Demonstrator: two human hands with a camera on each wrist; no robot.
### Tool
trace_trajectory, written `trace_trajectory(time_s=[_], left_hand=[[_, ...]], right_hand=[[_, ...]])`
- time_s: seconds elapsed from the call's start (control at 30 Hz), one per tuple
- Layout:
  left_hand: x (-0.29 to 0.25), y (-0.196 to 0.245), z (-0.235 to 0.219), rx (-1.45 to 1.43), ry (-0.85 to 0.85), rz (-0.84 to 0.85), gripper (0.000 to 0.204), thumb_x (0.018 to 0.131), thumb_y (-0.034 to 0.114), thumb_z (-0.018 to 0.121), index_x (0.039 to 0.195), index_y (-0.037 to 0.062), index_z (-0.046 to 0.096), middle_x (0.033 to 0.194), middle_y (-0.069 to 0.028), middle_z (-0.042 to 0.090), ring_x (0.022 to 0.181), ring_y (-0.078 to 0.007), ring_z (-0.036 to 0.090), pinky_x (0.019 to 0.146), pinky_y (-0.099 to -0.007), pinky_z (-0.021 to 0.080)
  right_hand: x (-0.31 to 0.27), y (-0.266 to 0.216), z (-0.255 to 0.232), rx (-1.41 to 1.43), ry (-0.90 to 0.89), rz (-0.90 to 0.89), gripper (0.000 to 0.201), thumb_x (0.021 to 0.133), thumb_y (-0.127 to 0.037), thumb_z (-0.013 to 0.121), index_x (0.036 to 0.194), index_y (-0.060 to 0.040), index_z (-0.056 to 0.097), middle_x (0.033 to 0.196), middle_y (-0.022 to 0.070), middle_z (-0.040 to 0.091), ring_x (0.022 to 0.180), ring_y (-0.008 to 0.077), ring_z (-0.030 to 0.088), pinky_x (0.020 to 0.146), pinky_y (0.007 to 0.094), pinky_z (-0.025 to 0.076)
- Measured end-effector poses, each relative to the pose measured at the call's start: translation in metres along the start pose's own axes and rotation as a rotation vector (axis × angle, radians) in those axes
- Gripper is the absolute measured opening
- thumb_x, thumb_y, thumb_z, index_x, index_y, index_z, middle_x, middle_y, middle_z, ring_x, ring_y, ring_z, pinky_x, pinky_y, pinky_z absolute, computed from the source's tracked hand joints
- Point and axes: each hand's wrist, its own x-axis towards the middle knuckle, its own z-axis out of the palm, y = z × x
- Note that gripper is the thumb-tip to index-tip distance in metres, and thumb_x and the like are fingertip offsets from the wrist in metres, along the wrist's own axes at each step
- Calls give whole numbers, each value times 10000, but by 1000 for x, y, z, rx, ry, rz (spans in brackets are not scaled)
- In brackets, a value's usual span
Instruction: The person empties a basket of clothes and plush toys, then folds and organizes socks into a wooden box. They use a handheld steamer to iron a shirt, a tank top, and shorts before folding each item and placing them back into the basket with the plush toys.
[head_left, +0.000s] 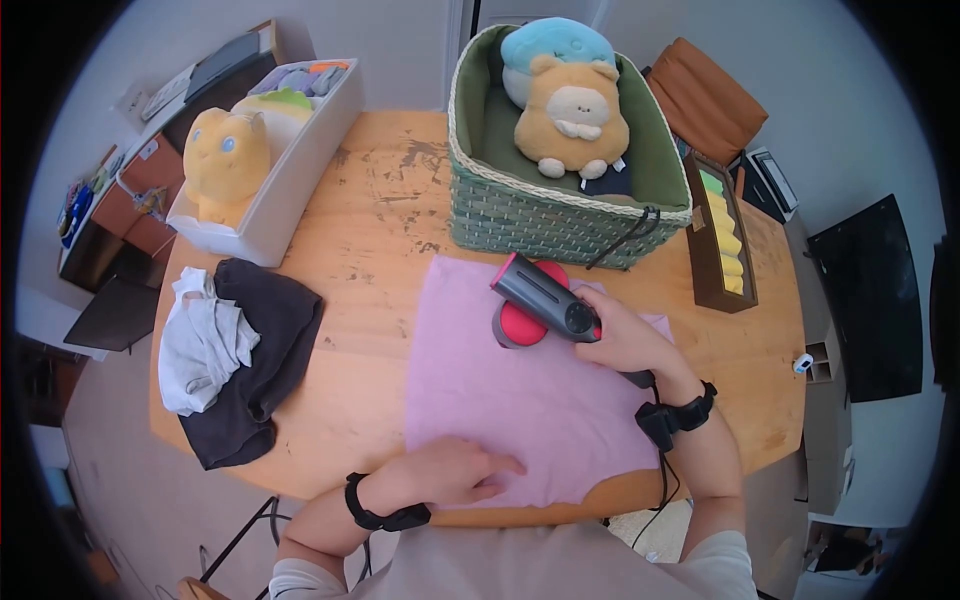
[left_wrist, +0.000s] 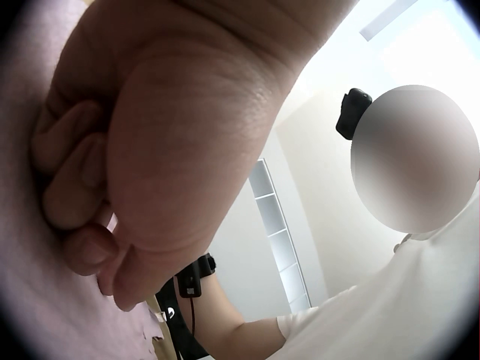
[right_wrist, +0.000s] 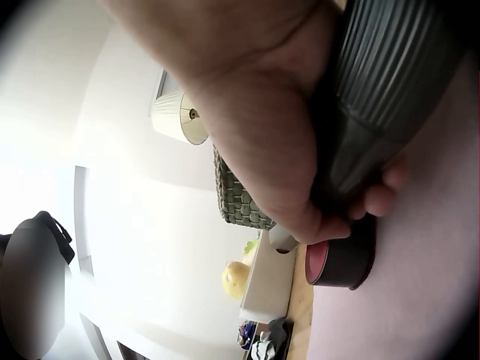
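A pink cloth (head_left: 470, 390) lies spread over the front of the wooden table. My right hand (head_left: 625, 335) grips a dark grey and red handheld device (head_left: 545, 297) above the cloth's upper part. Seen from the right wrist, the device has a ridged grey section (right_wrist: 390, 64), and a short dark cylinder with a red end (right_wrist: 337, 259) shows beyond the fingers. A red round part (head_left: 521, 324) shows below the device's body in the head view. Toward the near edge, my left hand (head_left: 445, 472) rests on the cloth, its index finger extended and other fingers loosely bent.
Dark trousers (head_left: 275, 320) and a light grey garment (head_left: 205, 345) lie at left. Behind stand a white bin (head_left: 325, 130) with a yellow plush toy (head_left: 225, 165) and a green woven basket (head_left: 540, 215) holding plush toys. A brown box (head_left: 708, 255) with yellow rolls stands at right.
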Motion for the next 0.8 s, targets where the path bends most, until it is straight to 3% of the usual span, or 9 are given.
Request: trace_trajectory(time_s=[0.1, 0.17, 0.3, 0.37, 0.4, 0.53, 0.63, 0.7, 0.8], left_hand=[[-1, -1, 1, -11, -6, 2, 383, 939, 282, 644, 1319, 245, 619, 770, -92, 717, 733, -319, 697, 681, -430, 541], [-1, -1, 1, -11, -1, 6, 382, 938, 284, 644, 1318, 245, 619, 780, -91, 720, 740, -317, 699, 687, -429, 542], [1, -2, 1, -9, -36, 2, 392, 948, 284, 630, 1338, 255, 599, 802, -88, 728, 760, -315, 705, 706, -432, 546], [1, -3, 2, -4, -39, 0, 397, 951, 281, 624, 1347, 259, 590, 808, -87, 731, 770, -315, 708, 713, -433, 546], [1, -2, 2, -2, -47, -8, 402, 953, 279, 620, 1353, 259, 584, 813, -88, 732, 779, -316, 710, 719, -433, 547], [0, 0, 2, 1, -49, -19, 405, 951, 276, 622, 1353, 255, 584, 828, -94, 735, 800, -321, 713, 731, -431, 549], [-1, 2, -1, -9, -37, -13, 403, 947, 277, 630, 1347, 249, 591, 835, -101, 734, 800, -327, 712, 734, -435, 549], [0, -2, 3, -13, -27, -3, 400, 945, 276, 633, 1342, 248, 595, 832, -105, 732, 796, -330, 711, 734, -439, 549], [0, -3, 3, -19, -14, 10, 392, 944, 278, 635, 1334, 244, 602, 820, -112, 728, 788, -336, 708, 734, -447, 549]], right_hand=[[21, -3, 10, -111, -10, -95, 520, 738, -31, 686, 1232, 6, 530, 963, 111, 621, 719, 151, 633, 608, 300, 524], [36, -6, 19, -169, -9, -303, 532, 738, -44, 692, 1243, 10, 530, 979, 130, 634, 791, 186, 642, 689, 322, 542], [52, -37, 31, -112, -112, -157, 543, 737, -53, 693, 1252, 13, 533, 1003, 144, 642, 866, 212, 654, 753, 337, 541], [62, -41, 40, -115, -150, -181, 531, 738, -58, 686, 1241, 19, 536, 1018, 157, 647, 868, 219, 669, 742, 340, 540], [68, -43, 44, -77, -198, -178, 594, 765, -30, 655, 1332, 14, 485, 1013, 107, 614, 650, 131, 619, 555, 297, 520], [84, -47, 59, -111, -208, -276, 574, 764, -29, 658, 1311, 17, 491, 973, 104, 617, 634, 132, 619, 533, 299, 511], [90, -45, 70, -108, -177, -285, 541, 758, -30, 673, 1271, 23, 508, 949, 101, 633, 710, 148, 638, 617, 299, 523], [91, -30, 81, -101, -54, -450, 519, 750, -34, 698, 1236, 25, 525, 960, 96, 645, 817, 156, 633, 743, 303, 519], [62, -34, 75, -8, -22, -336, 511, 738, -57, 712, 1210, 31, 540, 976, 164, 679, 914, 230, 669, 842, 345, 517]])
